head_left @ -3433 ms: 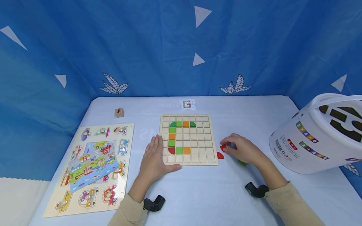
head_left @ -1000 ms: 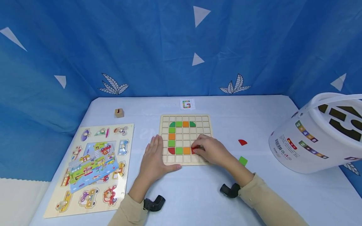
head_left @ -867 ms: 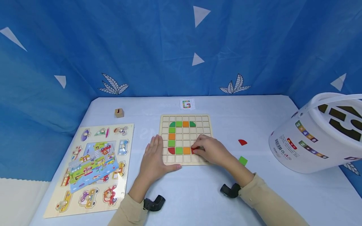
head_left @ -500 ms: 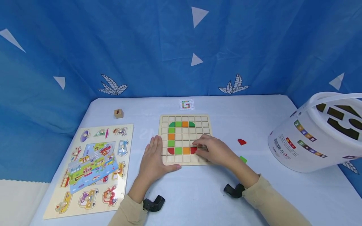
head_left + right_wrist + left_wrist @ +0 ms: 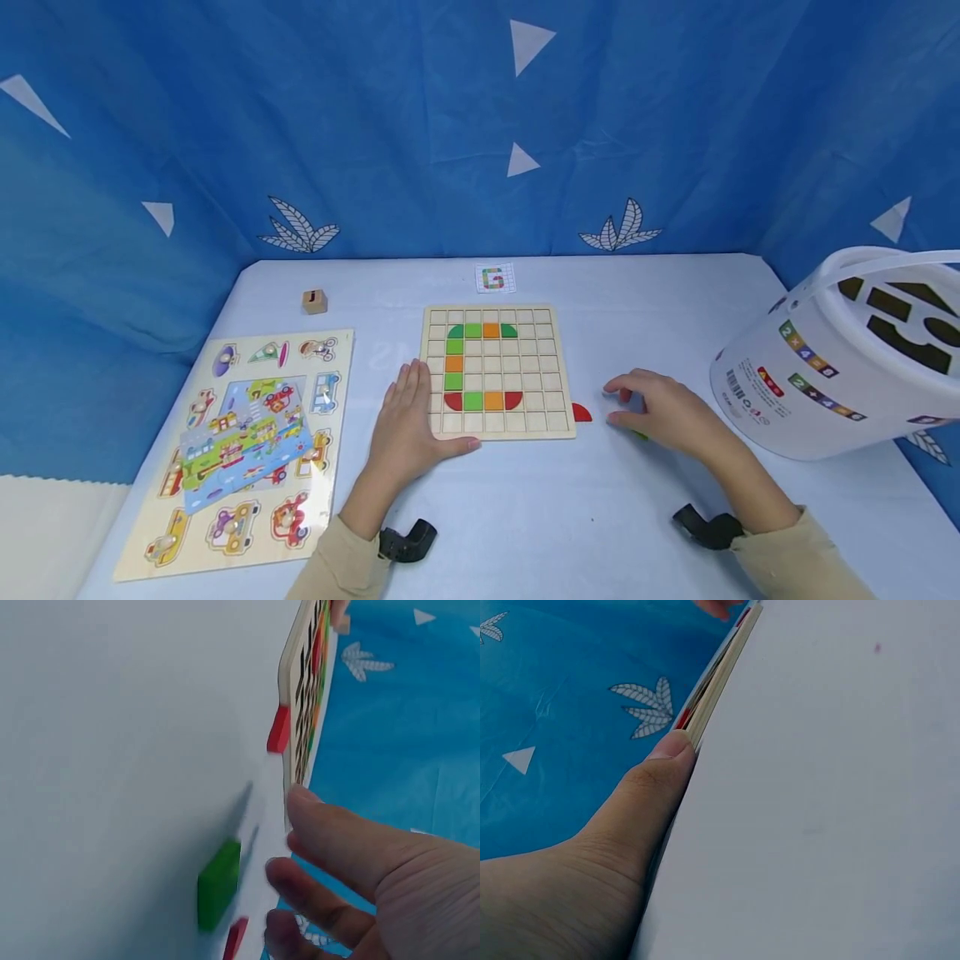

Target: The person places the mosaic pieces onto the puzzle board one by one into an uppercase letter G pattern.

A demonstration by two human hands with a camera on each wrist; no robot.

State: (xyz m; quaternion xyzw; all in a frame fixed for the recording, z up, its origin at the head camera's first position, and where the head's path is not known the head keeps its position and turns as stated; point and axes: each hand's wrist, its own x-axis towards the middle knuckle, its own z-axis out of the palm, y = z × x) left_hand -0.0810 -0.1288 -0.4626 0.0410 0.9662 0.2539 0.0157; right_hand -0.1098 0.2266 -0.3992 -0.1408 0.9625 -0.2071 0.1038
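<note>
My left hand [image 5: 405, 425] lies with straight fingers along the left edge of the wooden grid board [image 5: 532, 425]. Its thumb [image 5: 641, 802] reaches the board's front edge. On the board, green, orange and red tiles form a C shape, with a red quarter-circle tile [image 5: 513, 401] ending its lower row. To the right, my right hand [image 5: 667, 417] hovers with loosely bent, parted fingers and holds nothing. Close to its fingertips is a green square tile [image 5: 217, 886], with a red tile [image 5: 235, 939] beside it. Another red quarter-circle tile [image 5: 581, 412] lies against the board's right edge.
A small pattern card [image 5: 495, 278] lies behind the board. At left are a wooden block [image 5: 315, 302] and a vehicle puzzle board [image 5: 330, 467] with picture cards [image 5: 243, 446] on it. A white bucket [image 5: 780, 392] with a shape-cutout lid stands at right.
My right hand picked up a red quarter-circle tile, set it at the lower row's right end, let go, and moved back right over the loose tiles. My left hand stayed put.
</note>
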